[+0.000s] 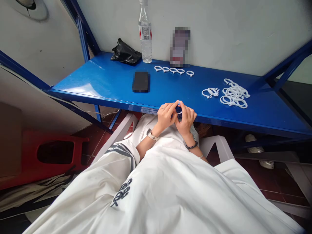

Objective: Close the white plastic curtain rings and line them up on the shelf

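1. A blue worktop (117, 78) runs along a pale wall (219, 35), its back edge at the wall and blue metal bars (83, 42) rising at both ends.
2. Someone in white clothes (170, 182) sits at the front edge, near its middle. Both hands meet there: the left hand (167, 114) and the right hand (186, 117) pinch one white ring (179, 113) between their fingers, which hide most of it.
3. The left wrist wears a watch (153, 135), the right a dark beaded bracelet (192, 145).
4. Near the back edge I see a row of five white rings (173, 72), the rightmost a little apart from the others.
5. Towards the right end sits a tangled pile of white rings (235, 92), with a smaller bunch (210, 93) just left of it.
6. Along the back edge, left of centre, a crumpled black bag (125, 52) lies beside an upright clear bottle (145, 39). Further right stands something blurred (179, 47); a dark, flat, blurred thing (140, 81) lies nearer the front edge.
7. Below are dark red floor tiles (97, 144), a red stool (56, 156) off the left end, and pale shoes (253, 144) under the right end.
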Demonstrator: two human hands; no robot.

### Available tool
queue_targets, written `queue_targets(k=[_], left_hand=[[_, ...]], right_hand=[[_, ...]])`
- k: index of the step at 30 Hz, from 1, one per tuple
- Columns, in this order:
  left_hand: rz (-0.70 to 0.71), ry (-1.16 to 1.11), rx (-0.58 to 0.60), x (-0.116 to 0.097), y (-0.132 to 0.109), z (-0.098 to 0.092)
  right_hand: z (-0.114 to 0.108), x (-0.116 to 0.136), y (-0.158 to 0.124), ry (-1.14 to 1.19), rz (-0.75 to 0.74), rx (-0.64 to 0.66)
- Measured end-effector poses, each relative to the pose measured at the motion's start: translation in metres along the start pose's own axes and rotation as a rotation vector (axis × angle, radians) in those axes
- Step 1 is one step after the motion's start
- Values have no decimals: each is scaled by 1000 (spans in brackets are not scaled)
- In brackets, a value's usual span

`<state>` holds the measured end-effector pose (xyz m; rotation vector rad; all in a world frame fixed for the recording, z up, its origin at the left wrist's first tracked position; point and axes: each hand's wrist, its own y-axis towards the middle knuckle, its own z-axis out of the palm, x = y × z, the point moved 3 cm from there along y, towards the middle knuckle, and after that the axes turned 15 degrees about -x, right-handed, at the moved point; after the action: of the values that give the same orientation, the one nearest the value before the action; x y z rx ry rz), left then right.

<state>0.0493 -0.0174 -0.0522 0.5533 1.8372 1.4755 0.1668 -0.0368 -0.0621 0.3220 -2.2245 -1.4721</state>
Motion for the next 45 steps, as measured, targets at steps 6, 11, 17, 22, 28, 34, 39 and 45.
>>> queue_targets(k=[6, 11, 17, 22, 28, 34, 39, 45], left_hand=[[-21, 14, 22, -1, 1, 0], [-18, -6, 18, 0, 1, 0], [-20, -1, 41, 1, -1, 1], [14, 24, 4, -1, 1, -1], [-10, -5, 7, -2, 1, -1], [-16, 21, -11, -2, 2, -1], [-17, 43, -1, -2, 1, -1], [-6, 0, -14, -2, 2, -2]], right_hand=[[-1, 2, 1, -4, -9, -58], [0, 1, 0, -11, 15, -7], [0, 0, 0, -34, 19, 10], [-1, 1, 2, -34, 3, -15], [-1, 1, 1, -31, 15, -10], [0, 0, -1, 10, 10, -19], [1, -2, -1, -34, 15, 8], [0, 0, 1, -36, -15, -27]])
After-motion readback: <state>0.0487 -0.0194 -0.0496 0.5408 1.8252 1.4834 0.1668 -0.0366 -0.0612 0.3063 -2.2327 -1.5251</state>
